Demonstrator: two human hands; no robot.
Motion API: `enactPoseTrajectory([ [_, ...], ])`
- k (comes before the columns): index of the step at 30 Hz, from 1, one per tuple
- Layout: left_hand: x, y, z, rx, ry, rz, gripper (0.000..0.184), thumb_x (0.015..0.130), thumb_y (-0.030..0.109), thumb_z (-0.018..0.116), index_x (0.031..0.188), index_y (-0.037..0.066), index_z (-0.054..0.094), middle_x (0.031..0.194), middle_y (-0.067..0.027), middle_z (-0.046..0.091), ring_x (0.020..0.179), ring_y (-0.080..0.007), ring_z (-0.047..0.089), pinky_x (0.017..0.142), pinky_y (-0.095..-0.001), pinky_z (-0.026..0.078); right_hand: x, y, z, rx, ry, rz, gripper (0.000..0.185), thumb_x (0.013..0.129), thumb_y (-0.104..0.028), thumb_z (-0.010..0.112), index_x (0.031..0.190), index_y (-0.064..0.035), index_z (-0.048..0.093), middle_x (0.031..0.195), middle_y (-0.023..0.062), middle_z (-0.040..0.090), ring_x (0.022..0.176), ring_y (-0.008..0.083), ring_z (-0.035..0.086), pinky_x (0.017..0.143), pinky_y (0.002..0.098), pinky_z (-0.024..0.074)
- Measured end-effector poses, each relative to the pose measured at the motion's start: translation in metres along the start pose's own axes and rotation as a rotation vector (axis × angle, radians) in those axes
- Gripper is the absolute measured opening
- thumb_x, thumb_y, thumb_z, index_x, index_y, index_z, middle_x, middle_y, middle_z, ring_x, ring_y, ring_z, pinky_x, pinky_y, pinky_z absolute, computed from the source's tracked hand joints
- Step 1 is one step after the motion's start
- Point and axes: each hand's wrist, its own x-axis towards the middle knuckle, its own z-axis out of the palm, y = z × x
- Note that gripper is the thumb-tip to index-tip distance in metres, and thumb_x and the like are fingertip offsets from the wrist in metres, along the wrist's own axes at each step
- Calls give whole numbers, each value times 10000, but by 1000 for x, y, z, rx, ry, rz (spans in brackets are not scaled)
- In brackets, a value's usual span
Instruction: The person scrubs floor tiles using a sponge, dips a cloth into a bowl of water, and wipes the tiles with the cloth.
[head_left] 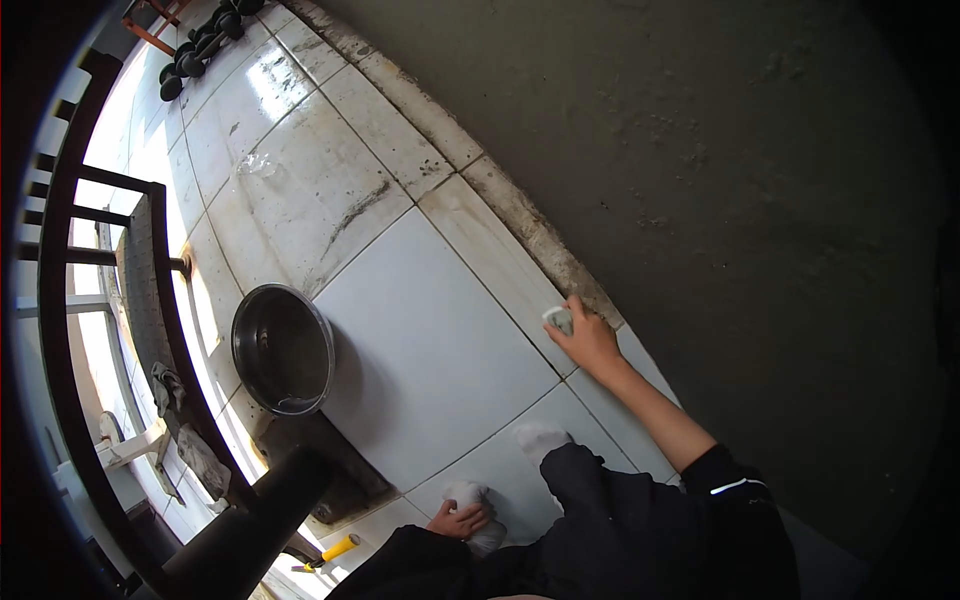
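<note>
My right hand [590, 342] reaches out over the tiles beside the rough floor edge. Its fingers are closed around a small white rounded object [557, 320] with a greyish face; its exact kind does not show. Near my body, my left hand [456, 521] is curled over a foot in a white sock [488, 512]. The other socked foot [541, 437] stands further forward on the tiles. Between my right hand and a metal basin [284, 350] lies a large, clean white tile [435, 330]. The basin seems to hold dark water.
A dark wooden chair-like frame [170, 300] with grey rags [203, 462] stands at left. A yellow-handled tool [340, 548] lies near a dark post. Dumbbells [195, 55] line the far end. Dirty tiles [320, 190] stretch ahead; a dark grey surface [740, 200] borders the right.
</note>
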Motion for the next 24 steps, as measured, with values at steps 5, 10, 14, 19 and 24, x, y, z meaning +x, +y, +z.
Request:
enactPoseTrajectory([
  [5, 4, -1, -1, -25, -36, 16, 335, 746, 169, 588, 1074, 230, 609, 1133, 84, 573, 1152, -74, 467, 712, -349, 374, -18, 11, 16, 12, 152, -21, 455, 836, -387, 626, 1081, -67, 417, 705, 207, 645, 644, 400, 648, 556, 471, 522],
  [10, 2, -2, -1, -20, -14, 35, 315, 745, 156, 587, 1052, 218, 621, 1152, 81, 575, 1156, -76, 469, 717, -344, 376, 92, -45, 12, 46, 155, -76, 479, 838, -373, 625, 1075, -12, 416, 659, 217, 627, 637, 390, 649, 551, 454, 531],
  [14, 2, -3, -4, -23, -27, 22, 330, 746, 143, 579, 1067, 211, 618, 1152, 74, 576, 1162, -82, 466, 730, -347, 376, 177, -107, 0, -19, 107, -38, 546, 829, -397, 623, 1147, -6, 413, 803, 208, 658, 758, 357, 666, 628, 430, 547],
  [19, 5, -2, -10, -70, -80, 10, 332, 751, 139, 567, 1074, 204, 612, 1135, 66, 572, 1175, -93, 459, 740, -350, 377, 225, -133, -9, -69, 63, -66, 596, 812, -415, 636, 1212, -30, 417, 928, 189, 660, 859, 338, 661, 694, 411, 549],
  [24, 7, 1, -9, -78, -69, -45, 348, 735, 155, 581, 1079, 202, 604, 1131, 66, 569, 1175, -101, 458, 741, -339, 379, 187, -105, -9, -88, 3, -168, 613, 801, -427, 641, 1222, -45, 412, 894, 196, 655, 858, 354, 654, 695, 434, 546],
])
